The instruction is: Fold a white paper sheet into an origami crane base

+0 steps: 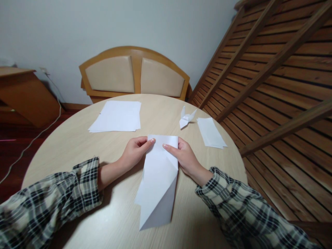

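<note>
The folded paper sheet (158,180) lies lengthwise from centre to lower centre of frame, its upper edge clamped between fingers of left hand (133,152) and right hand (185,157), both equally near.

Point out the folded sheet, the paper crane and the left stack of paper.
folded sheet (158,180): head view, middle of its upper face.
paper crane (185,120): head view, on its body.
left stack (118,116): head view, centre of the top sheet.
</note>
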Demonstrator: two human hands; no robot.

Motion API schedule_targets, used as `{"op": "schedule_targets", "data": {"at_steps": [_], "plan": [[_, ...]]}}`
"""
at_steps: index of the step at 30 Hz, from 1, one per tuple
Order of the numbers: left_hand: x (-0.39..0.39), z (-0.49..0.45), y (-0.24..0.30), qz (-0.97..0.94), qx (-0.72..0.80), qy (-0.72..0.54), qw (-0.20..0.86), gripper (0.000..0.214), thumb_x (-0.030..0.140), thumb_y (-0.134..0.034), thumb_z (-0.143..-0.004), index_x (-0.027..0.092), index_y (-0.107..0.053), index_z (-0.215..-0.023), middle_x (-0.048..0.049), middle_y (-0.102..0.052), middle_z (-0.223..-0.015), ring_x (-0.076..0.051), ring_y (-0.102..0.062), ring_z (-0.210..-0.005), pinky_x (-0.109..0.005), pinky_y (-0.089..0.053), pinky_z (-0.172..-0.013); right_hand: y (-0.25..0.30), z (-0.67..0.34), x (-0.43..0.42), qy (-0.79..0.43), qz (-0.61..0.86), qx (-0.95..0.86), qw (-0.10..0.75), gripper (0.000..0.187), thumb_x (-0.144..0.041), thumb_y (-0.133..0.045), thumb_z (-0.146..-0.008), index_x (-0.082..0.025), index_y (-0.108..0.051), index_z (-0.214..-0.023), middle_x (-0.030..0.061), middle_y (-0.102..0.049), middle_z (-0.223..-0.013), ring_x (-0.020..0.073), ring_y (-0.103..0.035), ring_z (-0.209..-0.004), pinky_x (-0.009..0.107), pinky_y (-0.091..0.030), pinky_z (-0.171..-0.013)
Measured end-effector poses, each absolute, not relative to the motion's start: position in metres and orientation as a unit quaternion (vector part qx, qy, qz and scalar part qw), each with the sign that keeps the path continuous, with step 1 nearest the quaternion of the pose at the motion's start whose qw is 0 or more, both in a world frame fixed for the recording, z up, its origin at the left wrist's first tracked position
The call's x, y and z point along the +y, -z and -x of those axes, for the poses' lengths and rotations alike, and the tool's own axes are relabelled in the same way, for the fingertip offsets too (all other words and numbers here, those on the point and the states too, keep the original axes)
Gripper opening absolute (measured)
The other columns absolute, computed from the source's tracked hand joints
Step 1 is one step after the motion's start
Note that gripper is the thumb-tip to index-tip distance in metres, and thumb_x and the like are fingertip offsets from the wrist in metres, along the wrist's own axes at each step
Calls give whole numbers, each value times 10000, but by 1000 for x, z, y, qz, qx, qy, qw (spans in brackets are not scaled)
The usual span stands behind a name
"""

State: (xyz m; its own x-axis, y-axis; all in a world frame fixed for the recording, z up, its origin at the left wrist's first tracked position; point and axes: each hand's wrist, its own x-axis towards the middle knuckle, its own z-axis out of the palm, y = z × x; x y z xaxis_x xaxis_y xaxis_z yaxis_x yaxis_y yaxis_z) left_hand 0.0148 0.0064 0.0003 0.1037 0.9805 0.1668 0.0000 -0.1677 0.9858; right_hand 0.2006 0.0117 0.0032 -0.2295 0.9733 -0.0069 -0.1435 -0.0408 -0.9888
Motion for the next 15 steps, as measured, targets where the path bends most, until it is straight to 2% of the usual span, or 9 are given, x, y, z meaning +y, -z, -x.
{"op": "schedule_targets", "data": {"at_steps": [15], "plan": [[7,-16,-1,-563,437,-511,481,318,424,-665,-799,134,-638,-671,-7,-569,-612,-109,-481,-542,-222,-359,-484,-2,-199,11,-589,411,-514,469,329,-383,-780,-710,-175,-637,-921,69,-704,-918,178,-646,-761,321,-527,-667]]}}
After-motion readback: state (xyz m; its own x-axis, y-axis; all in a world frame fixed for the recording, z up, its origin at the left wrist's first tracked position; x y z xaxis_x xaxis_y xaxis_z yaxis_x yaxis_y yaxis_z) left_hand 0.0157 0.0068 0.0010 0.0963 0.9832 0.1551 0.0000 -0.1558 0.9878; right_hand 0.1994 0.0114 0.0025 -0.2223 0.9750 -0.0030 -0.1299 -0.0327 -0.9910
